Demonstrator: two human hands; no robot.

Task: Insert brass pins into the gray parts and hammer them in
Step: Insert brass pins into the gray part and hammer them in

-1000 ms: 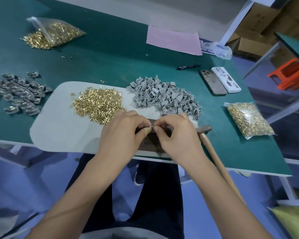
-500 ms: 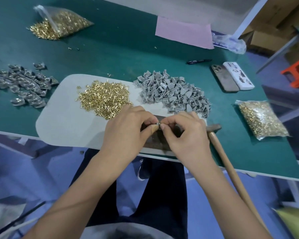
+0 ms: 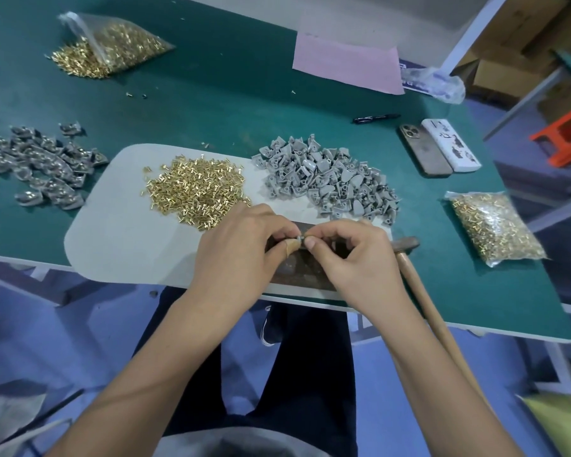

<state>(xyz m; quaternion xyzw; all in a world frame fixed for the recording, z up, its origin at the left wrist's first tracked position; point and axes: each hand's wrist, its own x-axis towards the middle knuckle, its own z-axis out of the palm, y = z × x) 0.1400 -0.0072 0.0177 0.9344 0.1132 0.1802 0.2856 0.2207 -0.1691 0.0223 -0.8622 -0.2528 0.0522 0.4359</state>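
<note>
Over the dark block [image 3: 305,272], both hands' [image 3: 244,245] grips pinch a seemingly sideways-lying pin [image 3: 300,239].

Green table [image 3: 231,94], pale mat [image 3: 119,245], bagged pins [image 3: 495,225], two phones [image 3: 439,148], pink sheet [image 3: 346,65]

Far edge, as I see it: pink sheet [image 3: 346,65], black pen [image 3: 374,118]
My right: two phones [image 3: 439,148] touching, orange stool [image 3: 566,138]
</note>
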